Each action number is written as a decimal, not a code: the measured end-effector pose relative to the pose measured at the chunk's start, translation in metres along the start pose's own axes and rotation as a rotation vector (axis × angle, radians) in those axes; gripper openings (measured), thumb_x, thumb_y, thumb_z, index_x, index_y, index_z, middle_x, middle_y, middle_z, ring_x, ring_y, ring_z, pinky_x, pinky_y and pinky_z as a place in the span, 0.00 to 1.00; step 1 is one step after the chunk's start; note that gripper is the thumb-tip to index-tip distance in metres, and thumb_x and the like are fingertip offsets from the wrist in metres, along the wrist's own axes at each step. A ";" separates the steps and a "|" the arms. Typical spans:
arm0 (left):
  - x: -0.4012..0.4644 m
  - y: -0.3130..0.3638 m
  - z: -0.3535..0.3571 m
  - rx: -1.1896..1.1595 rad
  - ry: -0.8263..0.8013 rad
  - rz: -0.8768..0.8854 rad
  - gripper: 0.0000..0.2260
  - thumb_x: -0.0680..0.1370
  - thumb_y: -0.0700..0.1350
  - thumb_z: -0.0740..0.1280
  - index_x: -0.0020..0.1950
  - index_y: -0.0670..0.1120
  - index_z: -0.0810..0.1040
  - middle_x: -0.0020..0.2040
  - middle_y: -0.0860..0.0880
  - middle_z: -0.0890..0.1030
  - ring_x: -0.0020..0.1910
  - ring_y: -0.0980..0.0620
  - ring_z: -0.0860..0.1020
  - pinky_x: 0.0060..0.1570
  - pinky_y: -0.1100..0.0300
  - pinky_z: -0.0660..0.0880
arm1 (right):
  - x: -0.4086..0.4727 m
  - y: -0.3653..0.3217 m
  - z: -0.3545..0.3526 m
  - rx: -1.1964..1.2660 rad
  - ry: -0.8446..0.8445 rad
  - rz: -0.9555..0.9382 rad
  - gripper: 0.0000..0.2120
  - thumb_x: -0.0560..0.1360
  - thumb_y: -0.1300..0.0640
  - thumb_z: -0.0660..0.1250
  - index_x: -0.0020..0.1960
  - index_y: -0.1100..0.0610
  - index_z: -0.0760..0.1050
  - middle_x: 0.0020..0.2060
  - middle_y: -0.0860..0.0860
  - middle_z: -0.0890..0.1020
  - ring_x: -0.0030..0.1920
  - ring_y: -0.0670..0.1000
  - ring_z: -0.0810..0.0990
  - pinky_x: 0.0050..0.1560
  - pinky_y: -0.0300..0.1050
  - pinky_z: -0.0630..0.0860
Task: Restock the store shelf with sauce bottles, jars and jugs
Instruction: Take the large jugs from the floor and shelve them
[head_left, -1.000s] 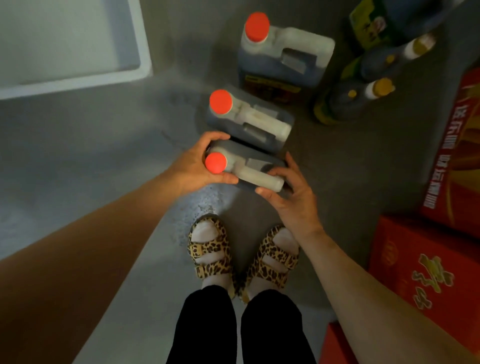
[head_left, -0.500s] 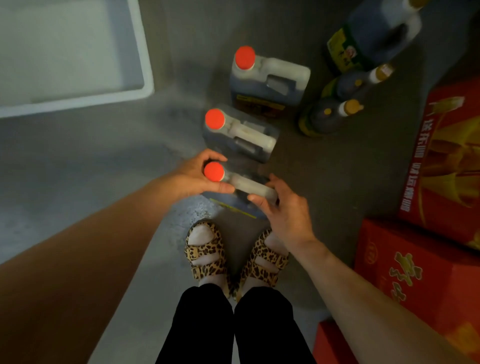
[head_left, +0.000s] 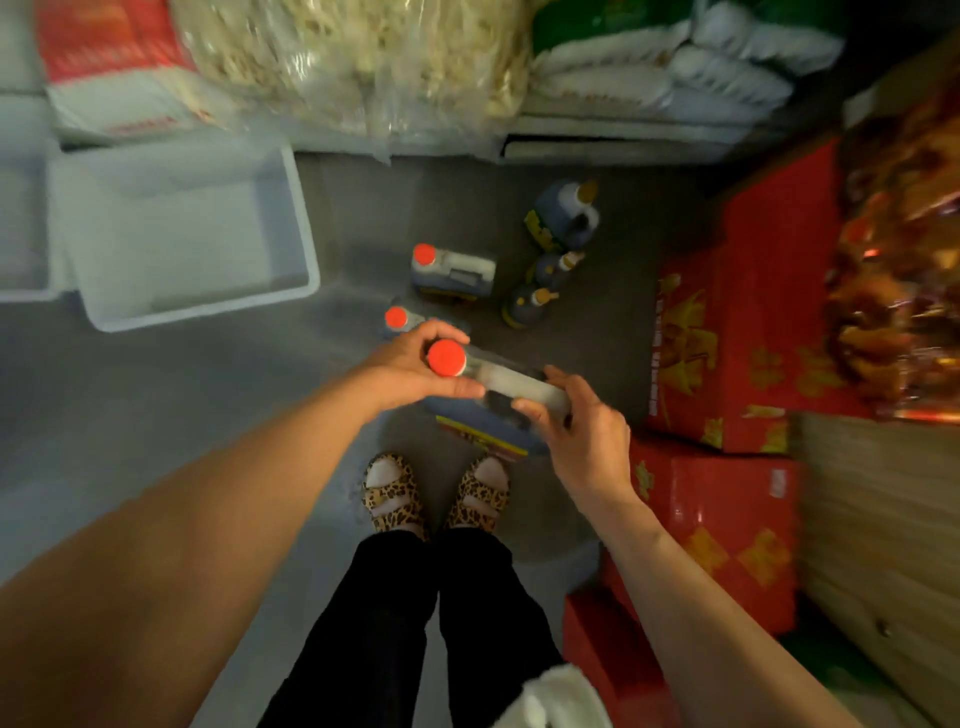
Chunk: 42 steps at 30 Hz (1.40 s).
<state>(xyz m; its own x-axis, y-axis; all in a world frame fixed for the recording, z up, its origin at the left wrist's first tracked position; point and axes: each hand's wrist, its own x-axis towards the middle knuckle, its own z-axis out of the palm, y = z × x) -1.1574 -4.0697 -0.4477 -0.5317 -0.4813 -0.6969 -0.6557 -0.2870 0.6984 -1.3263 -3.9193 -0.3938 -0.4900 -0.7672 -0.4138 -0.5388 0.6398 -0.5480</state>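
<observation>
While the jug (head_left: 488, 395) hangs at centre frame above my feet, my left hand (head_left: 410, 371) wraps its neck under the red cap (head_left: 445, 357) and my right hand (head_left: 576, 421) closes on the moulded handle. Full of dark sauce, likely heavy; smooth plastic could slip, so I trust the handle.

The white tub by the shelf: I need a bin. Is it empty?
Empty: the white tub shows only its bare inside, though the view is blurred.
</observation>
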 end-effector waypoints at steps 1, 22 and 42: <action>-0.011 0.022 -0.005 0.008 0.014 0.030 0.29 0.63 0.53 0.81 0.61 0.55 0.76 0.55 0.58 0.77 0.57 0.54 0.76 0.51 0.62 0.72 | -0.005 -0.013 -0.020 0.004 0.031 -0.006 0.38 0.67 0.26 0.58 0.69 0.47 0.75 0.56 0.49 0.85 0.55 0.56 0.83 0.53 0.54 0.78; -0.182 0.473 -0.139 0.291 0.365 0.752 0.46 0.55 0.50 0.85 0.68 0.53 0.65 0.55 0.55 0.81 0.54 0.54 0.80 0.54 0.51 0.78 | 0.013 -0.285 -0.464 -0.007 0.504 -0.480 0.24 0.71 0.32 0.67 0.43 0.54 0.77 0.36 0.46 0.81 0.41 0.53 0.81 0.45 0.58 0.78; -0.097 0.795 -0.192 0.471 0.806 0.746 0.48 0.55 0.56 0.84 0.71 0.55 0.65 0.65 0.52 0.78 0.63 0.48 0.76 0.59 0.51 0.75 | 0.263 -0.376 -0.728 0.198 0.389 -0.817 0.16 0.77 0.45 0.70 0.49 0.59 0.81 0.38 0.58 0.82 0.37 0.50 0.75 0.37 0.47 0.71</action>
<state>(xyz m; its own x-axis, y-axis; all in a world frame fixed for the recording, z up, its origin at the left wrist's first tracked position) -1.5240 -4.4106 0.2063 -0.4858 -0.8294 0.2757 -0.5495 0.5351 0.6417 -1.7517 -4.3283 0.2327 -0.2242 -0.8844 0.4094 -0.7092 -0.1401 -0.6910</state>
